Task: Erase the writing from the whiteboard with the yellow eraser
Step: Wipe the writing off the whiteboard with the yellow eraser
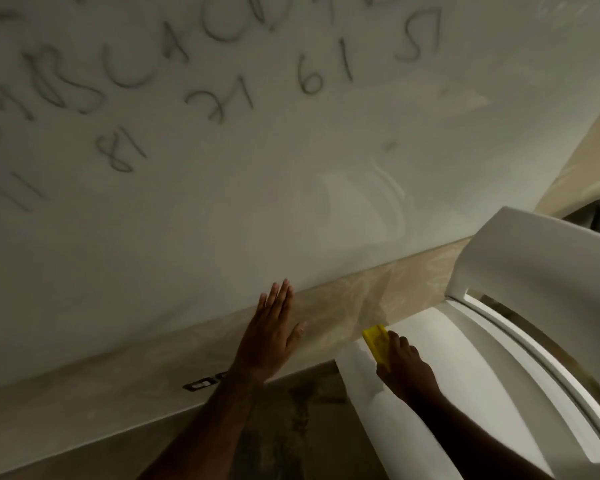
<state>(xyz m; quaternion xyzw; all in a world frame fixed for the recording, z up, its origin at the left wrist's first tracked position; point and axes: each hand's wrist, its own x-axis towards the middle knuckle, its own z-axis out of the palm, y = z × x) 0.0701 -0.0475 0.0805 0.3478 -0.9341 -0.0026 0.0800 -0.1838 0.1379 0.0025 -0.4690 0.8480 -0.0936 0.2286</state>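
Note:
A large whiteboard fills the upper part of the head view, tilted in the frame. Dark handwritten letters and numbers cover its upper left; the lower right part looks wiped. My left hand lies flat, fingers spread, against the board's lower edge and the beige wall below it. My right hand is closed around the yellow eraser, held low over the seat of a white plastic chair, away from the board's surface.
A white plastic chair stands at the right, its backrest close to the board's lower right corner. Below the board runs a beige patterned wall band and a mottled brown floor. A small dark wall socket sits by my left wrist.

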